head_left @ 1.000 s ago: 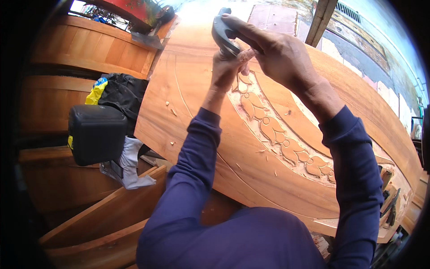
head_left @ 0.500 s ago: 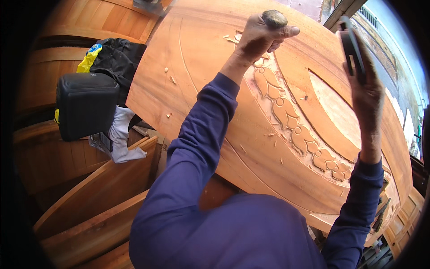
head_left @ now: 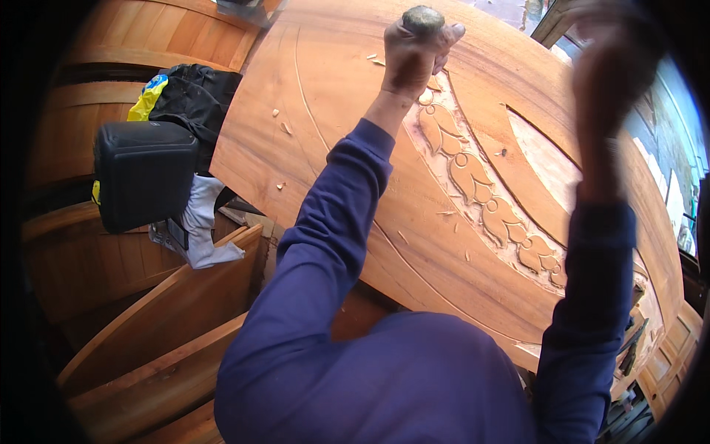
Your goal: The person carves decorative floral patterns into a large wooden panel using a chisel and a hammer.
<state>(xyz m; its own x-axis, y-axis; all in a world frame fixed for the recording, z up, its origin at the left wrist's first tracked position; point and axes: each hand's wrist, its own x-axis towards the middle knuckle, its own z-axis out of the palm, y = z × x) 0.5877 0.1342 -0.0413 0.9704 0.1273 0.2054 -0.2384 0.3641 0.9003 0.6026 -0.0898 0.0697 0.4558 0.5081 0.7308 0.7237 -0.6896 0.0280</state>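
My left hand (head_left: 410,59) is closed around an upright tool handle with a worn round top (head_left: 422,20); the tool's lower end is hidden. It sits at the upper end of a band of carved leaf shapes (head_left: 466,177) on a large wooden panel (head_left: 310,170). My right hand (head_left: 603,89) is raised at the upper right, smeared by motion with a dark blurred shape at it, so its fingers cannot be made out. Pale wood shavings (head_left: 286,127) lie scattered on the panel, and a smooth pale recessed area (head_left: 540,152) lies beside the carving.
A black case (head_left: 146,174), dark cloth (head_left: 192,96), a yellow bag (head_left: 148,100) and grey cloth (head_left: 207,229) sit left of the panel. Stacked wooden boards (head_left: 148,333) fill the lower left. Dark tools (head_left: 632,340) lie at the panel's right end; a post (head_left: 547,26) stands behind it.
A second ago both hands were together at a dark tool. My right hand has since swung up and right with it; my left hand has shifted right, showing the round handle top.
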